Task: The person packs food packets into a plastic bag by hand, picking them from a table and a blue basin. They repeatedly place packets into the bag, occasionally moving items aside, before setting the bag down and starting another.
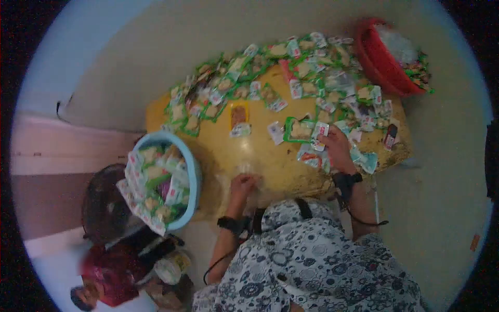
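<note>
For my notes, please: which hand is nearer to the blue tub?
Left. The left hand is just right of the tub; the right hand is farther right, holding a packet.

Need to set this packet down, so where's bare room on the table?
The yellow table looks bare between the blue basin and yellow-edged packet, and mostly bare between your left hand and the green-edged packet in your right hand. Crowded with packets: far edge, right side toward red basin.

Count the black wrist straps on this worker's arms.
2: left strap around the wrist of the left hand, right strap around the wrist of the right hand. No others show.
</note>
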Demonstrator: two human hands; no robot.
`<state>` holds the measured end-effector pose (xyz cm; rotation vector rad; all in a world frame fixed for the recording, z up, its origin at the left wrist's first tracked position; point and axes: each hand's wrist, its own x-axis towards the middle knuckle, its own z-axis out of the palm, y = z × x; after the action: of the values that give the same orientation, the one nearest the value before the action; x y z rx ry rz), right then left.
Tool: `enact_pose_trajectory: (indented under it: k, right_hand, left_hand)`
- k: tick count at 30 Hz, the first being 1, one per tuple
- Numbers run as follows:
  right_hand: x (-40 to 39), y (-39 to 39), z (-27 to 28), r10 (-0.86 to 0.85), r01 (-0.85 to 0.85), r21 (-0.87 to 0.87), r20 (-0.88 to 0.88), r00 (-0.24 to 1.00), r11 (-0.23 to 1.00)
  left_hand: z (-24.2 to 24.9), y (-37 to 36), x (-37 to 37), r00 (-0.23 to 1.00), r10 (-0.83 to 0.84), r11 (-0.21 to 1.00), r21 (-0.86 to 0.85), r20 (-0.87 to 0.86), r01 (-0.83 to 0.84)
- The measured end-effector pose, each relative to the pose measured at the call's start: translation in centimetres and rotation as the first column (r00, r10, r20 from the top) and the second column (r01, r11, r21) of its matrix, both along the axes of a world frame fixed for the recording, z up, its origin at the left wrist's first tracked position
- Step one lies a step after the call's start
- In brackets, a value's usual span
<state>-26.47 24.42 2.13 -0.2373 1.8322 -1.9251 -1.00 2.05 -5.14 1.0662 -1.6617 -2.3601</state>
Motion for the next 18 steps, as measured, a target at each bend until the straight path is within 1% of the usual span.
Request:
enact_pose_trajectory:
  k: [1, 2, 5, 8, 11, 14, 17, 18]
  right_hand:
    - [1.6, -0.6, 1.4, 0.049, -0.049, 0.002, 0.002, 0.999, 0.999]
    - [2.2, -0.2, 1.4, 0.163, -0.167, 0.14, 0.035, 0.986, 0.976]
    - [4.6, -1.0, 0.1, 0.346, -0.308, 0.233, -0.145, 0.927, 0.922]
    - [6.8, -2.5, -0.8, 0.425, -0.341, 0.283, -0.333, 0.841, 0.896]
    - [7.9, -3.3, -0.5, 0.528, -0.386, 0.425, -0.294, 0.797, 0.819]
    - [8.9, -4.1, -0.1, 0.573, -0.416, 0.531, -0.168, 0.802, 0.738]
    - [9.1, -4.4, -3.1, 0.596, -0.446, 0.427, -0.339, 0.728, 0.787]
    - [9.4, -4.5, -3.9, 0.582, -0.461, 0.401, -0.264, 0.769, 0.792]
  left_hand:
    - [0.3, -0.2, 0.0, 1.0, 0.003, 1.0, 0.024, -0.004, -0.002]
    - [0.4, -0.1, 0.2, 1.0, 0.006, 0.999, 0.043, -0.003, -0.005]
    - [-0.6, -0.2, -0.1, 0.998, 0.045, 0.999, 0.016, 0.051, -0.046]
    - [-0.2, 0.2, -0.4, 0.999, 0.047, 0.999, 0.0, 0.011, -0.047]
    - [0.0, 0.4, -0.3, 0.999, 0.032, 0.995, -0.089, -0.026, -0.034]
    - [0.1, 0.8, -0.4, 0.995, 0.078, 0.981, -0.174, -0.057, -0.087]
    - [0.8, 1.0, -0.3, 0.988, 0.153, 0.985, -0.07, -0.022, -0.155]
    - [0.1, 1.1, -0.3, 0.982, 0.17, 0.983, -0.052, -0.078, -0.175]
